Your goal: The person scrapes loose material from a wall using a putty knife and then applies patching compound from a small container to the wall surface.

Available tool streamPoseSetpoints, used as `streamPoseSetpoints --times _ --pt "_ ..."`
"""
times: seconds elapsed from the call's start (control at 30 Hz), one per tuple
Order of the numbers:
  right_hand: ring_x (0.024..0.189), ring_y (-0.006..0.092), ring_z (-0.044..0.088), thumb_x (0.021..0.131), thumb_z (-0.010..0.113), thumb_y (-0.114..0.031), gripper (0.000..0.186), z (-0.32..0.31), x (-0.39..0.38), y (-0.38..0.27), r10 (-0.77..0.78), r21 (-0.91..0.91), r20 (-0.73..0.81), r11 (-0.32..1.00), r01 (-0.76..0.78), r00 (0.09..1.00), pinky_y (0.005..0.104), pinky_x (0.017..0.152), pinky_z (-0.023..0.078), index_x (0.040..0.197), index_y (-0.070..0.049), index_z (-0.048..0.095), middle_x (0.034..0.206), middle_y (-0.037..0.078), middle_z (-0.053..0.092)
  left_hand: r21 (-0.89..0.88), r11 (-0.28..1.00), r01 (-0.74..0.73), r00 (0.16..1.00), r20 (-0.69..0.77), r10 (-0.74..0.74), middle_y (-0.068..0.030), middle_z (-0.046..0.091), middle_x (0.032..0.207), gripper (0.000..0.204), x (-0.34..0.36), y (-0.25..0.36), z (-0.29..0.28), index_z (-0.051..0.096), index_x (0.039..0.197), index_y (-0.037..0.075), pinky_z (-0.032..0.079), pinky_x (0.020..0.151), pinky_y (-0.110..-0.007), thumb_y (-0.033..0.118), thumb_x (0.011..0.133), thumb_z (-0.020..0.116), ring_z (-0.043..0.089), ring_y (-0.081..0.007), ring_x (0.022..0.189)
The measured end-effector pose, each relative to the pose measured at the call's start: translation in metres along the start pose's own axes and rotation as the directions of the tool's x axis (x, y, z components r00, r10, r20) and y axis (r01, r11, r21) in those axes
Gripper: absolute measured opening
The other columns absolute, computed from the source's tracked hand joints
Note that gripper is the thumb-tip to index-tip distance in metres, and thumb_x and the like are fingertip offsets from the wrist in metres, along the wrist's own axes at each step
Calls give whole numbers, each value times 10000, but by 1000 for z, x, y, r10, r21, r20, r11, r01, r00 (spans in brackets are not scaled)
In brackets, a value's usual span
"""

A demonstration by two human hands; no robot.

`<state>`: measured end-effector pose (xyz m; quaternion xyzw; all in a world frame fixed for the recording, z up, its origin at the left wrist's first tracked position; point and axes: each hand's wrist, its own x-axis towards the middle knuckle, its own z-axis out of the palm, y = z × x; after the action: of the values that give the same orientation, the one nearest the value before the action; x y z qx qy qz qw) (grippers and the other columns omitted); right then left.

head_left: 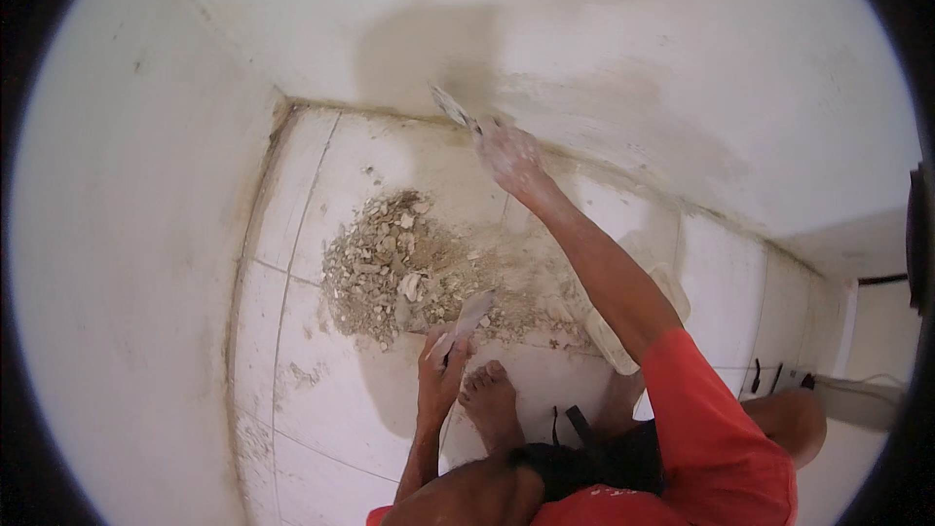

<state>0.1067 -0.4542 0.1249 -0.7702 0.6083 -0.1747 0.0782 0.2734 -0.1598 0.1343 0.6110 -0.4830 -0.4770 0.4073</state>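
My right hand, dusted white, is stretched out toward the foot of the far wall. It is closed on the handle of a putty knife, whose smeared blade points up and left near the joint of wall and floor. Closer to my body, my left hand grips a second putty knife with a pale coated blade angled up and right. Just beyond that blade lies a heap of broken plaster chips and dust on the tiled floor. Finer grit trails off to the right of the heap.
Pale walls meet the floor tiles in a corner at the far left. My bare foot rests close to the rubble. A whitish object, partly hidden by my right arm, lies on the floor. Dark items stand at the far right.
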Motion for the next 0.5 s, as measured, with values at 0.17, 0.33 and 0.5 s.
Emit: streamPoseSetpoints --times 0.17,0.33,0.5 --pt "798 350 669 909 545 -203 224 -21 -20 37 78 30 -159 997 -74 984 466 705 541 1107 -113 594 987 174 679 22 992 123 990 -73 -122 -81 564 857 202 -30 -29 -15 638 946 -56 451 677 -300 110 963 525 560 -177 746" --pt "993 341 645 937 565 -275 298 -92 -104 146 205 -22 -279 975 -220 938 422 827 521 1176 -103 606 1126 161 661 -37 988 152 986 -68 -155 -78 570 852 208 -40 -37 -14 643 925 -56 452 676 -296 103 964 514 559 -167 739" --pt "976 358 639 924 559 -213 269 -93 -165 125 330 0 -230 941 -339 916 423 832 516 1162 -99 611 1074 160 667 -99 961 258 963 -54 -264 -55 565 767 244 -31 -39 -12 631 860 -30 419 656 -268 176 963 549 516 -129 704"
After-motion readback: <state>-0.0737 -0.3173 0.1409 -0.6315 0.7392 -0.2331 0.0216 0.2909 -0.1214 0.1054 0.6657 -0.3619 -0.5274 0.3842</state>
